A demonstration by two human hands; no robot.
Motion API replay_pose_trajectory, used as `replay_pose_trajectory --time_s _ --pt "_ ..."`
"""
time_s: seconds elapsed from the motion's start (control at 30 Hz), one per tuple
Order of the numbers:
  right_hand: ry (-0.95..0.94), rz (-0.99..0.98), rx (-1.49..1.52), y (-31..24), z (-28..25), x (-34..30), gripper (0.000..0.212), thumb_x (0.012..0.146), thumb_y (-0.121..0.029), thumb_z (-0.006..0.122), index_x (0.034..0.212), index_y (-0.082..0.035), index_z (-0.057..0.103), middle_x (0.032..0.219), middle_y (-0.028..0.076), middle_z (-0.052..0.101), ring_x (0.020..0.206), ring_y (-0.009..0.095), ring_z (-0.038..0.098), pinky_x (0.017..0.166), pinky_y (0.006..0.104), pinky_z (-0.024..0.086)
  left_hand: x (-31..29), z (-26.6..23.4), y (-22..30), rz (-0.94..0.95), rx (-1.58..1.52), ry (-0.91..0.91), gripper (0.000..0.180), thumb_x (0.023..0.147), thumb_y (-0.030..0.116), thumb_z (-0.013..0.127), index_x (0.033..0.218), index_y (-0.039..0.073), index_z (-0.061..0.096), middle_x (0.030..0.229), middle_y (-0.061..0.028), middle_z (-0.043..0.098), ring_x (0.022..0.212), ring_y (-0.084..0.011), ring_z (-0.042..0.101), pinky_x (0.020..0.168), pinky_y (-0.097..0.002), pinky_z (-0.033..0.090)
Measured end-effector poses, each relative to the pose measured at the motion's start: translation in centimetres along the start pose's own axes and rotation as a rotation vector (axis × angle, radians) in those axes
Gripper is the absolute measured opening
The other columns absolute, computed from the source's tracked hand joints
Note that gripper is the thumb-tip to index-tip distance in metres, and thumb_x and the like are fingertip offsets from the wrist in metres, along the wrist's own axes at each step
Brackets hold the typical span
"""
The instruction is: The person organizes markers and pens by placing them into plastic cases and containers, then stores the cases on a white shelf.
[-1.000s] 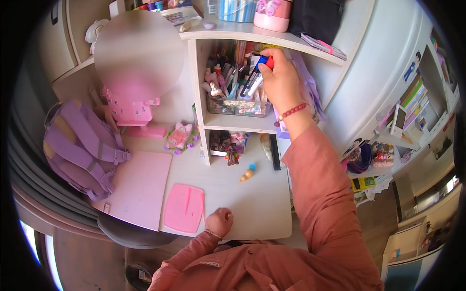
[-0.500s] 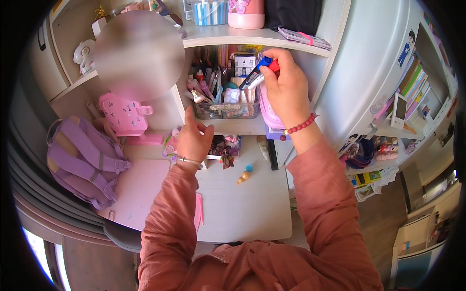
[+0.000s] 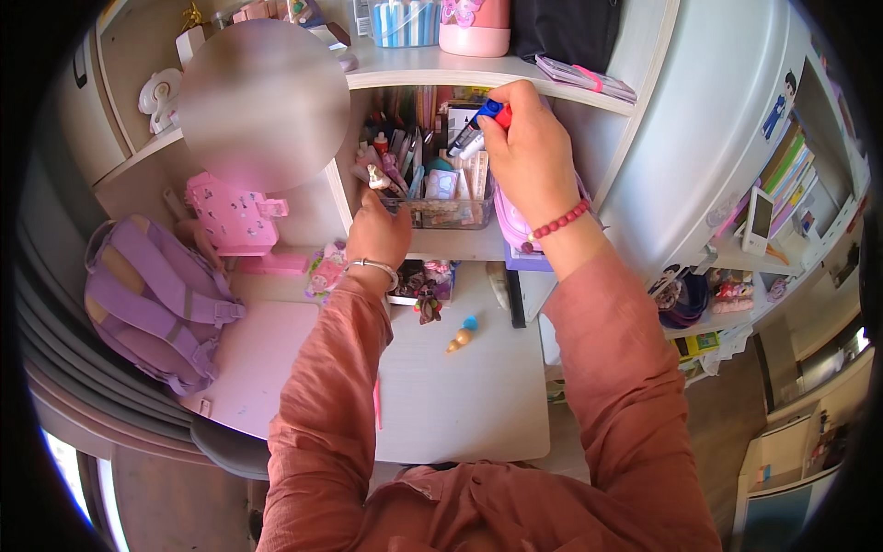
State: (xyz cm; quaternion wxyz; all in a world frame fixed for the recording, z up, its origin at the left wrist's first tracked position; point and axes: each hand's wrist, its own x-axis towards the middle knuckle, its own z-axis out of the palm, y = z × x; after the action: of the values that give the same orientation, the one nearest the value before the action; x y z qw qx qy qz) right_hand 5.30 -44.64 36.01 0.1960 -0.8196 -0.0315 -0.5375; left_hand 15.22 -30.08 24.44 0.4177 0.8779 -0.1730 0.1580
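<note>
My right hand (image 3: pixel 532 152) is closed around two markers (image 3: pixel 467 139), one with a blue cap and one with a red cap. Their tips point down and left over a clear plastic organizer box (image 3: pixel 432 215) in the shelf cubby. Pens, several small bottles and a lilac patterned item (image 3: pixel 441 185) fill the box. At the box's left front corner my left hand (image 3: pixel 379 235) has its fingers curled against the edge; part of its grip is hidden. A small white figurine (image 3: pixel 376 177) stands just above those fingers.
Beside the box on the right sits a pink-purple case (image 3: pixel 511 213). Below lies the desk (image 3: pixel 460 396) with a beaded trinket (image 3: pixel 460 339) and a small box of hair accessories (image 3: pixel 441 276). A purple backpack (image 3: pixel 166 304) leans at left. The upper shelf's edge (image 3: pixel 497 75) runs above my right hand.
My left hand has moved up and right, its fingers going from spread to curled at the organizer's corner. My right hand, still holding the markers, has shifted slightly left and up.
</note>
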Motion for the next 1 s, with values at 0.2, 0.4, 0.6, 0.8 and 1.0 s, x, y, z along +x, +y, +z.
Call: replay_pose_trajectory --time_s 0.2,0.4,0.6,0.8,1.0 --pt "-0.052 -0.085 0.004 -0.5 0.8 -0.7 0.019 0.077 -0.009 0.060 0.093 -0.005 0.050 0.078 0.016 0.060 0.073 0.035 0.058 0.064 0.0411 0.047 0.7 -0.8 1.2 0.019 0.110 0.010 0.031 0.081 0.020 0.051 0.100 -0.002 0.044 0.081 -0.0260 0.060 0.077 -0.0420 0.058 0.069 -0.0484 0.047" --pt "-0.026 -0.007 0.175 -1.3 1.3 -1.4 0.021 0.075 -0.006 0.061 0.094 -0.005 0.051 0.075 0.014 0.059 0.069 0.033 0.058 0.060 0.0382 0.046 0.9 -1.2 2.0 0.039 0.076 0.057 0.032 0.083 0.016 0.048 0.108 -0.002 0.040 0.082 -0.0264 0.060 0.079 -0.0419 0.058 0.071 -0.0483 0.047" --pt "-0.110 -0.060 0.192 -2.9 0.6 -1.5 0.021 0.075 -0.005 0.062 0.093 -0.004 0.051 0.075 0.014 0.059 0.069 0.031 0.058 0.061 0.0379 0.046 1.7 -0.5 1.7 0.094 -0.167 0.149 0.024 0.079 0.010 0.046 0.098 -0.005 0.046 0.083 -0.0308 0.057 0.082 -0.0455 0.055 0.073 -0.0487 0.045" --pt "-0.180 0.076 0.270 -1.4 1.4 -1.7 0.021 0.075 -0.007 0.063 0.092 -0.004 0.051 0.074 0.013 0.058 0.069 0.029 0.057 0.062 0.0364 0.046 3.6 -1.5 2.5 0.126 -0.071 0.093 0.028 0.077 0.019 0.051 0.080 -0.008 0.056 0.080 -0.0312 0.057 0.082 -0.0448 0.056 0.075 -0.0460 0.046" --pt "-0.137 0.192 0.431 1.0 5.0 -2.4 0.022 0.074 -0.009 0.064 0.093 -0.006 0.054 0.073 0.011 0.058 0.068 0.027 0.057 0.062 0.0357 0.046 6.9 -3.3 2.9 -0.102 -0.247 -0.337 0.026 0.078 0.028 0.058 0.072 0.003 0.060 0.062 -0.0079 0.055 0.053 -0.0198 0.051 0.047 -0.0295 0.040"
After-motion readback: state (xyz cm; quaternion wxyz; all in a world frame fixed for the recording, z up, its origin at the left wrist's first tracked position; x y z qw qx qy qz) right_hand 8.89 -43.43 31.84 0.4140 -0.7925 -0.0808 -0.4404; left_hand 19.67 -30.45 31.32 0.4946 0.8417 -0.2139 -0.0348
